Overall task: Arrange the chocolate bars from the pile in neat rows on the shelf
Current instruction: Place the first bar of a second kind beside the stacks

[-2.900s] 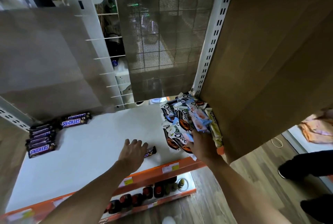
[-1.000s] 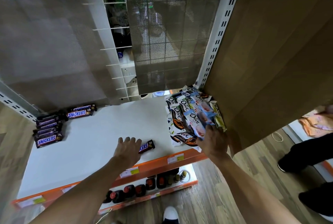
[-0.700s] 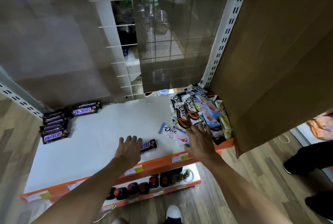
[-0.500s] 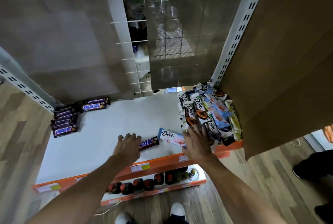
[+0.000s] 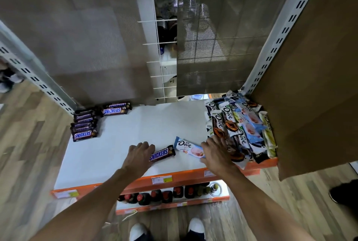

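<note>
A single Snickers bar (image 5: 163, 154) lies near the front of the white shelf (image 5: 139, 124). My left hand (image 5: 138, 156) lies palm down over its left end, fingers spread. Just to its right lies a pale blue Dove bar (image 5: 187, 146), and my right hand (image 5: 217, 154) covers its right end, with the fingers reaching onto the pile. The pile of Dove bars (image 5: 241, 124) fills the shelf's right end, jumbled and overlapping. Several Snickers bars (image 5: 84, 125) are stacked in a column at the back left, with two more Snickers bars (image 5: 115, 109) beside them.
The shelf has an orange front edge (image 5: 160, 179) with price tags. A brown cardboard panel (image 5: 310, 85) stands close against the pile on the right. Mesh panels (image 5: 213, 47) and white uprights close the back. Dark bottles (image 5: 155, 196) stand on a lower shelf. Another person's dark shoe (image 5: 343, 192) is at far right.
My right hand drew the pale blue Dove bar out of the pile and left onto the open shelf beside the single Snickers bar. My left hand stayed on that Snickers bar.
</note>
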{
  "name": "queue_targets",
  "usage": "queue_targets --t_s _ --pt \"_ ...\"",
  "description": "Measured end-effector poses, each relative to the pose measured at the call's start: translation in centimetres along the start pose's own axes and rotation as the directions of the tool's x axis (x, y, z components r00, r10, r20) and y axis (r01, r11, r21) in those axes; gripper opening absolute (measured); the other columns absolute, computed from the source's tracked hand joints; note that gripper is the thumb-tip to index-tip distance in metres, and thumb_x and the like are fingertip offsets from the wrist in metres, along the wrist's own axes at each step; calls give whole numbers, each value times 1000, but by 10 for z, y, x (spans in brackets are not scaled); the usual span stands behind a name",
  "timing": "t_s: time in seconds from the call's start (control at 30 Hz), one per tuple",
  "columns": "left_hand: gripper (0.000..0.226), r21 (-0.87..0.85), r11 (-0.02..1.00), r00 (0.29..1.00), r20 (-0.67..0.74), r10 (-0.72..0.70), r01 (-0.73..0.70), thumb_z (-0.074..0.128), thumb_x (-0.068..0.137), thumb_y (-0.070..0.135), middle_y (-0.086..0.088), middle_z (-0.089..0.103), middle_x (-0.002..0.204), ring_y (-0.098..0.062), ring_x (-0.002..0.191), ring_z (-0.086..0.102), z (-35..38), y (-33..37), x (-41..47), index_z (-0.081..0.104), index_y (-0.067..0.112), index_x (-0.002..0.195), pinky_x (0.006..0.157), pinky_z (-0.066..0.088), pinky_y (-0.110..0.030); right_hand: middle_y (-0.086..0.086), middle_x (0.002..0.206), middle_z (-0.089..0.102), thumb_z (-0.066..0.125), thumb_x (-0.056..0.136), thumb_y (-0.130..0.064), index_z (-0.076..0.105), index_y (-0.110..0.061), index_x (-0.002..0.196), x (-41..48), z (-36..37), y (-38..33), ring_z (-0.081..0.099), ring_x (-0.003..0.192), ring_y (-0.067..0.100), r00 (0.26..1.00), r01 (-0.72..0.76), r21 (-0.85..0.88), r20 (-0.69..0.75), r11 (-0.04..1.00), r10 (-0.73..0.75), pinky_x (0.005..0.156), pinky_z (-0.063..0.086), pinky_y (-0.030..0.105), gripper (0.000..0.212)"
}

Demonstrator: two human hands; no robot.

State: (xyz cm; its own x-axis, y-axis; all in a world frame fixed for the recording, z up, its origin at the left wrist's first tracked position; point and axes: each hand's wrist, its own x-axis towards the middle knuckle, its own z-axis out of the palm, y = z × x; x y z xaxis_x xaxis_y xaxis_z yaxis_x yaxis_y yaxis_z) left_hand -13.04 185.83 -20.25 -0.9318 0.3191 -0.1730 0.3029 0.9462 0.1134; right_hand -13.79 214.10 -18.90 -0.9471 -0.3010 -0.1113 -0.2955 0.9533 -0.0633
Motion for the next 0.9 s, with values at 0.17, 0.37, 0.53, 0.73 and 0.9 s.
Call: queue_targets --t_s 0.17,0.37,0.53,0.73,0.9 --pt "42 -6 1000 999 -34 -15 15 78 53 9 -2 54 75 -25 66 53 4 -11 -7 56 13 88 61 40 -36 9 109 57 67 81 -38 61 -9 111 1 2 -1 40 114 27 999 33 24 -6 999 -33 101 35 38 42" --pt "42 -71 997 997 -58 -44 40 76 55 8 -2 58 80 -28 74 57 8 -26 -10 57 13 93 66 44 -40 10 101 57 64 73 -30 61 -8 99 2 1 5 39 114 28 993 113 21 26 993 -113 100 36 40 34" --pt "33 -72 997 997 -77 -16 11 76 67 25 -1 62 87 -24 82 58 10 -32 -8 64 16 96 71 44 -41 9 94 59 69 67 -29 64 -7 94 8 1 6 45 109 29 994 104 7 26 995 -104 97 37 41 35" --pt "45 38 999 994 -104 39 -36 87 45 23 -1 59 77 -24 70 60 7 -33 -8 63 17 83 66 50 -39 7 96 57 68 71 -31 63 -13 98 15 1 0 40 106 25 997 78 -16 -1 997 -78 96 37 38 33" --pt "46 87 996 986 -168 3 12 88 43 16 -2 58 75 -25 70 58 4 -51 -11 61 15 80 69 50 -41 5 99 60 72 73 -30 63 -15 98 25 3 -9 45 109 26 998 66 5 -8 998 -66 95 29 38 31"
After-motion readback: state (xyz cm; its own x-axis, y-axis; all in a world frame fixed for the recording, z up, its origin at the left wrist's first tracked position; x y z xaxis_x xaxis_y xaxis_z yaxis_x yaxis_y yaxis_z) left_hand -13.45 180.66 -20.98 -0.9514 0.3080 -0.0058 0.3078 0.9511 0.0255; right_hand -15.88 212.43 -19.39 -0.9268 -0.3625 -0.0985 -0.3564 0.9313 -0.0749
